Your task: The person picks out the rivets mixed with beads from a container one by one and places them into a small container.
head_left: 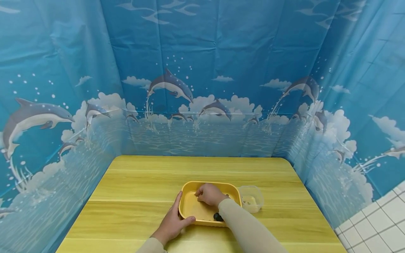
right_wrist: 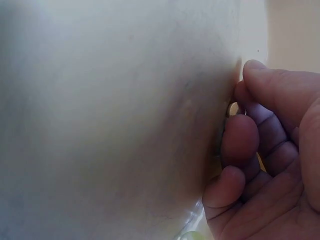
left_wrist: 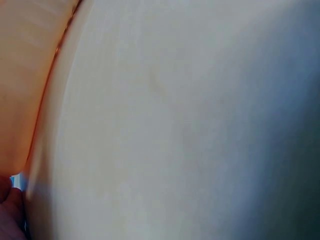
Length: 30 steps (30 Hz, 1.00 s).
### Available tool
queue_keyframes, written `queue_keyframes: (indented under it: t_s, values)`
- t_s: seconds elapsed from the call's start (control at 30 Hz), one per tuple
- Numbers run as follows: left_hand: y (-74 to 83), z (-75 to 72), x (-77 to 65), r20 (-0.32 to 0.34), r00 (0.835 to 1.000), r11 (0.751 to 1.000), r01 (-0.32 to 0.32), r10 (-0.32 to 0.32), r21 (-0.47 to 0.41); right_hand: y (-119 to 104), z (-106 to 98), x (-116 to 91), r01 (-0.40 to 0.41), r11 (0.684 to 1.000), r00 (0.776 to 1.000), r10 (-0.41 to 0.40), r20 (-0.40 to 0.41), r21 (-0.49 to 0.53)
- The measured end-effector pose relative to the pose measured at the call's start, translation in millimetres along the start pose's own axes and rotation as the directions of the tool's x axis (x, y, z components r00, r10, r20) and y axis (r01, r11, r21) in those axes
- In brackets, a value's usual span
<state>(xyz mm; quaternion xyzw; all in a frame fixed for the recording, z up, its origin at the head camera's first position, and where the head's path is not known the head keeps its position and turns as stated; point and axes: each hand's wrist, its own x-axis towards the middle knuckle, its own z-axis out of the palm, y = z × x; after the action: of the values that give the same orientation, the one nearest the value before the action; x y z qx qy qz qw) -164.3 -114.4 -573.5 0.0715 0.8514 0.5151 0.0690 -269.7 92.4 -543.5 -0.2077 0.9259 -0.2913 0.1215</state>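
Note:
My left hand (head_left: 173, 222) holds the near left corner of a yellow tray (head_left: 207, 222), its thumb at the front rim and its fingers along the left outer wall. Inside the tray, my right hand (head_left: 210, 194) reaches to the far left part of the floor with its fingers bent. In the right wrist view the thumb tip meets the index finger (right_wrist: 242, 90); I cannot tell whether a tiny thing is pinched there. A dark round object (head_left: 217, 217) lies in the tray's near right corner, partly hidden by the right sleeve.
A clear plastic box (head_left: 257, 200) with several tiny bits in it stands against the tray's right side. Both stand on a wood-grain table (head_left: 142, 189). A blue dolphin-print curtain (head_left: 202, 137) surrounds the table's back and sides, with white tiles (head_left: 376, 219) at the right.

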Motion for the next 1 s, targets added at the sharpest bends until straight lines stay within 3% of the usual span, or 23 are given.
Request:
queue_keyframes:
  t_s: [0.5, 1.0]
  values:
    - [1.0, -0.6, -0.5, 0.007, 1.000, 1.000, -0.016, 0.016, 0.014, 2.3, 5.2, -0.2, -0.006, 0.999, 1.000, 0.006, 0.002, -0.044]
    - [-0.9, 0.7, -0.1, 0.000, 1.000, 1.000, -0.016, 0.016, 0.016, 4.1, 2.9, -2.0, 0.000, 1.000, 1.000, 0.000, 0.025, -0.012]
